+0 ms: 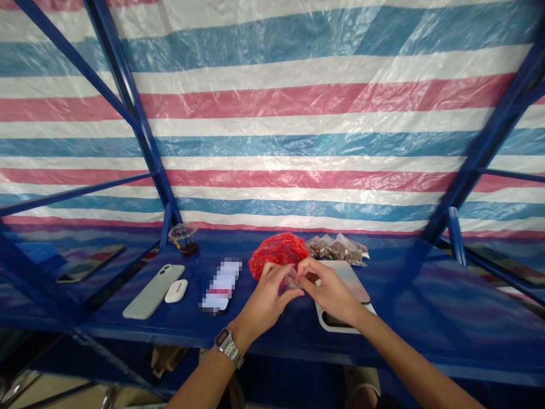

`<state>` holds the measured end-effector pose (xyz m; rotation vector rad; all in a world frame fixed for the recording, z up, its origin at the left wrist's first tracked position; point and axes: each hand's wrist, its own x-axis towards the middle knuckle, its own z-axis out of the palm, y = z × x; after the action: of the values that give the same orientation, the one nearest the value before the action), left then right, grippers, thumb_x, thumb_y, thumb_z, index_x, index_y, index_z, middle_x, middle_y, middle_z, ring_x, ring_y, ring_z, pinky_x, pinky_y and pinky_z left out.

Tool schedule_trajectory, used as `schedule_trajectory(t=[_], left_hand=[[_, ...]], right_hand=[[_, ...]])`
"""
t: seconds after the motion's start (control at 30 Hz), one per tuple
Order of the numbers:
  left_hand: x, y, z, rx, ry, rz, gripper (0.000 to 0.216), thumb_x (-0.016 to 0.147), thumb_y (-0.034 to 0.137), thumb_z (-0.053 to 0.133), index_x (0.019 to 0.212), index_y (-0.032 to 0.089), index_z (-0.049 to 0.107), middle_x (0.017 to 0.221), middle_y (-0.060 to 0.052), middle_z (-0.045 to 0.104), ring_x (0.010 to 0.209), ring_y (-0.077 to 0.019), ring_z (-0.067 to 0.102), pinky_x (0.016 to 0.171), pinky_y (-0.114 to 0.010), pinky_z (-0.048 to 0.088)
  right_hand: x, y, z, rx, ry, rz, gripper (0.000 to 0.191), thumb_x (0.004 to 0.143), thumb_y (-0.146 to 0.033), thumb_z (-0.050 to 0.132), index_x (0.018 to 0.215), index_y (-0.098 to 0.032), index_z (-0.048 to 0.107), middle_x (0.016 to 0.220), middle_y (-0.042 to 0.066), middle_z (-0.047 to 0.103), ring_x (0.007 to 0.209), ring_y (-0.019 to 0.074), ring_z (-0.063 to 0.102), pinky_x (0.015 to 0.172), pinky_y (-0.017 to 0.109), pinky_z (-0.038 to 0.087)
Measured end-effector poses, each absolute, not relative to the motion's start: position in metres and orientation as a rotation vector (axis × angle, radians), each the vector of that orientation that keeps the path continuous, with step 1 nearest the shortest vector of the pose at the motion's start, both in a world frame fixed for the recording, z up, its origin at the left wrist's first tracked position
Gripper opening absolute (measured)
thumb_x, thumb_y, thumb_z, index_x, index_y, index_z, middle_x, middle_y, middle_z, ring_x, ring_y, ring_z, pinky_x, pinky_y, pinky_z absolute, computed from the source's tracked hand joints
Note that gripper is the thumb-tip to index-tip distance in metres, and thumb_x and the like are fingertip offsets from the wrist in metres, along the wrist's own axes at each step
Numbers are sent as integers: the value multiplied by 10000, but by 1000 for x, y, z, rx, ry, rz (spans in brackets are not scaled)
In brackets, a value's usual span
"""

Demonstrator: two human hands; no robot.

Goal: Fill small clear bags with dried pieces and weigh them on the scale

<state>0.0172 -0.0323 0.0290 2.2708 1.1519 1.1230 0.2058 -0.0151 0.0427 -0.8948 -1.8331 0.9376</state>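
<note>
We see a pale phone (153, 292) by the blue shelf's (409, 329) left near edge, then a lit phone (221, 285). Mid-shelf, our left hand (264, 296) and right hand (327, 285) narrowly pinch a small clear bag (291, 278), nearer than the red bag (279, 250). Filled packets (338, 249) line the far edge; past the white-framed device (352, 278), shelf runs rightward.

Pale phone (154, 292) beside white earbud case (176, 291)

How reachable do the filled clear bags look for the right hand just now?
Likely yes: the filled bags lie uncovered just beyond the right hand, the red bag to their left; but that hand is busy with a small clear bag.
</note>
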Motion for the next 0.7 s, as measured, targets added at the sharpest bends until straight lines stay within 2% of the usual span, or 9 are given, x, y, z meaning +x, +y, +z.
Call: schedule_trajectory(t=[0.23,0.43,0.6,0.7], left_hand=[[20,-30,29,2182,1151,1147,430,928,398,700,1321,248,612,1157,-61,665,1105,-239,566,1013,-393,495],[15,-20,24,2028,1260,1274,402,908,358,734,1283,242,647,1191,-74,679,1137,-247,587,1032,-406,478],[11,-17,23,2068,1268,1293,536,832,365,817,1320,249,624,1262,-88,671,1187,-257,587,1054,-431,472],[5,-16,28,2029,1317,1316,461,842,342,802,1269,246,659,1232,-81,691,1173,-254,605,1052,-432,472]], right_hand=[[208,0,61,-836,-1893,1136,135,916,-368,623,912,-240,579,840,-10,645,771,159,625,675,257,479],[202,20,57,-833,-1917,1212,116,871,-316,640,863,-226,568,761,-25,634,671,135,590,603,239,441],[205,21,70,-840,-1931,1250,98,853,-285,635,836,-224,561,764,-24,644,688,134,611,641,245,469],[211,29,74,-847,-1989,1219,83,883,-295,604,886,-215,583,820,6,692,736,155,654,678,265,501]])
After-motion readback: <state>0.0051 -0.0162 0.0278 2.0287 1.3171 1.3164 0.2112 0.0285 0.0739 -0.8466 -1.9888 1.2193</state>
